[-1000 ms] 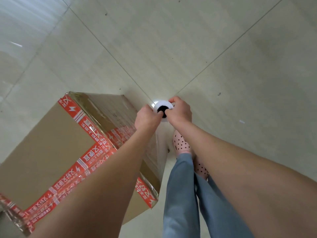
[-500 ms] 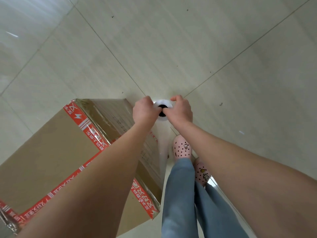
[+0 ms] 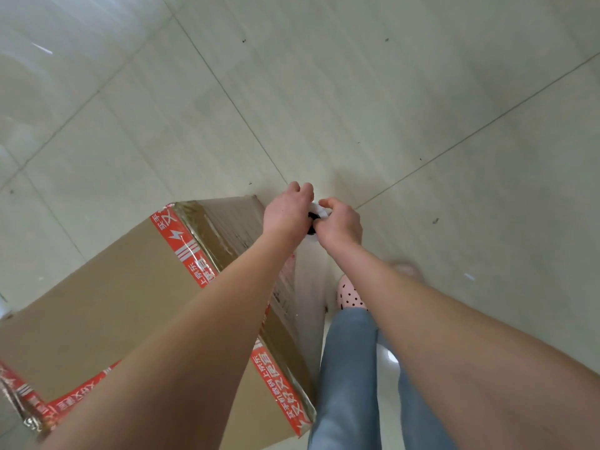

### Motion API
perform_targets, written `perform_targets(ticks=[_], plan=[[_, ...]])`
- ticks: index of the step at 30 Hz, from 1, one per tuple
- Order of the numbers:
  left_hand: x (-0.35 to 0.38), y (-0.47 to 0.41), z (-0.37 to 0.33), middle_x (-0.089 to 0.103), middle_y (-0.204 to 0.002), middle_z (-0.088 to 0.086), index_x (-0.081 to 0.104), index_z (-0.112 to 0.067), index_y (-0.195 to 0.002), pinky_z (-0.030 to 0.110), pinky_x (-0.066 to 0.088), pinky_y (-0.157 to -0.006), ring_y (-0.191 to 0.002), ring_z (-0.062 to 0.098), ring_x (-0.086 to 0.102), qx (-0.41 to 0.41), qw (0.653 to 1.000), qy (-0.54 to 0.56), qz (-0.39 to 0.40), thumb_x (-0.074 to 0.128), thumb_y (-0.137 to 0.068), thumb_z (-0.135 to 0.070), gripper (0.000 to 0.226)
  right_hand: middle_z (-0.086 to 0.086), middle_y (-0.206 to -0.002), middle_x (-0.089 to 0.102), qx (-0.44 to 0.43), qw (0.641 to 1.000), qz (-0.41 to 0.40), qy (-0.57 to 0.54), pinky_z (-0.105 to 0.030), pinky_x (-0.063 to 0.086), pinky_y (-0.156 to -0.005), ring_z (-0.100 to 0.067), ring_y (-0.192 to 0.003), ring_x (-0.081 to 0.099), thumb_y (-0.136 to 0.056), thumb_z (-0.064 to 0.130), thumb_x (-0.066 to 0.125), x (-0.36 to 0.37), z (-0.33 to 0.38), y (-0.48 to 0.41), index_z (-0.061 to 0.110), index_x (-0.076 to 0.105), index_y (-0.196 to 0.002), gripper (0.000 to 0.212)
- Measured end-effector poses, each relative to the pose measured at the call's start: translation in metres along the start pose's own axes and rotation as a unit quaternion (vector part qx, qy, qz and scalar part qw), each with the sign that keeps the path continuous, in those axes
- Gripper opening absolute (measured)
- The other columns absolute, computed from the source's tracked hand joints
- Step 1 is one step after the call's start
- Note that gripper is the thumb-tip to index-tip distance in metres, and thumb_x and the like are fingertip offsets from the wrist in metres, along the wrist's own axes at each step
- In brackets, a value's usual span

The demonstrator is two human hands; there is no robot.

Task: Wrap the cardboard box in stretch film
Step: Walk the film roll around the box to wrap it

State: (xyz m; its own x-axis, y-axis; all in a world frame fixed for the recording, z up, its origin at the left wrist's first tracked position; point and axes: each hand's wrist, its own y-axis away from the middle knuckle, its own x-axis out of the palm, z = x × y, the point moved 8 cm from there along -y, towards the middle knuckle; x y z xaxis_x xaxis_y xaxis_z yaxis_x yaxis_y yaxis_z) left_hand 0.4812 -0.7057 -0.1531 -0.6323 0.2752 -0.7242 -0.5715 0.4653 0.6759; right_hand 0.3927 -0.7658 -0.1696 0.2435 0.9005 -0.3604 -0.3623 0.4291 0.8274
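Below the hands, blue-jeaned legs [image 3: 349, 368] and a pink dotted shoe [image 3: 349, 295] stand on pale glossy floor tiles [image 3: 373, 92]. Left of the forearms sits the brown cardboard box with red printed tape [image 3: 107, 293], its near side filmed. Left hand [image 3: 287, 211] and right hand [image 3: 341, 224] grip the white stretch-film roll [image 3: 315, 216], seemingly upright. Grey grout lines cross beyond.

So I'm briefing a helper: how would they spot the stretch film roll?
Find the big cardboard box with red tape on the tiled floor. At its far corner, both hands grip a white roll held upright; its dark core hole marks it.
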Motion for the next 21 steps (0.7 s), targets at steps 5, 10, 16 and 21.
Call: perform_targets(ticks=[5, 10, 16, 21], plan=[[-0.011, -0.013, -0.004, 0.053, -0.104, 0.011, 0.052, -0.009, -0.106, 0.034, 0.038, -0.059, -0.085, 0.032, 0.058, -0.003, 0.999, -0.046, 0.021, 0.058, -0.083, -0.012, 0.024, -0.005, -0.119, 0.063, -0.019, 0.998, 0.019, 0.049, -0.030, 0.049, -0.081, -0.028, -0.103, 0.061, -0.088, 0.017, 0.053, -0.002, 0.013, -0.009, 0.026, 0.061, -0.123, 0.037], [-0.022, -0.022, 0.026, 0.059, -0.097, 0.012, 0.054, -0.007, -0.097, 0.033, 0.038, -0.061, -0.084, 0.031, 0.056, -0.106, 0.993, 0.045, 0.008, 0.053, -0.083, -0.011, 0.014, -0.003, -0.118, 0.063, -0.041, 0.996, 0.026, 0.073, -0.027, 0.045, -0.080, -0.024, -0.104, 0.060, -0.085, 0.022, 0.058, -0.005, 0.037, -0.022, 0.026, 0.062, -0.116, 0.031], [-0.020, -0.014, 0.076, 0.065, -0.089, 0.013, 0.043, -0.015, -0.069, 0.034, 0.053, -0.067, -0.078, 0.032, 0.065, -0.308, 0.895, 0.315, -0.076, 0.059, -0.077, -0.022, 0.020, -0.005, -0.118, 0.057, -0.040, 0.995, 0.050, 0.082, -0.025, 0.035, -0.071, -0.025, -0.101, 0.058, -0.081, 0.027, 0.064, 0.001, 0.069, -0.035, 0.023, 0.052, -0.118, 0.039], [-0.018, -0.012, 0.096, 0.070, -0.091, 0.013, 0.052, -0.013, -0.083, 0.034, 0.054, -0.073, -0.083, 0.030, 0.068, -0.352, 0.879, 0.320, -0.030, 0.059, -0.078, -0.032, 0.022, -0.005, -0.115, 0.061, -0.047, 0.992, 0.072, 0.091, -0.025, 0.038, -0.071, -0.026, -0.099, 0.060, -0.085, 0.014, 0.057, 0.017, 0.098, -0.045, 0.023, 0.057, -0.114, 0.030]])
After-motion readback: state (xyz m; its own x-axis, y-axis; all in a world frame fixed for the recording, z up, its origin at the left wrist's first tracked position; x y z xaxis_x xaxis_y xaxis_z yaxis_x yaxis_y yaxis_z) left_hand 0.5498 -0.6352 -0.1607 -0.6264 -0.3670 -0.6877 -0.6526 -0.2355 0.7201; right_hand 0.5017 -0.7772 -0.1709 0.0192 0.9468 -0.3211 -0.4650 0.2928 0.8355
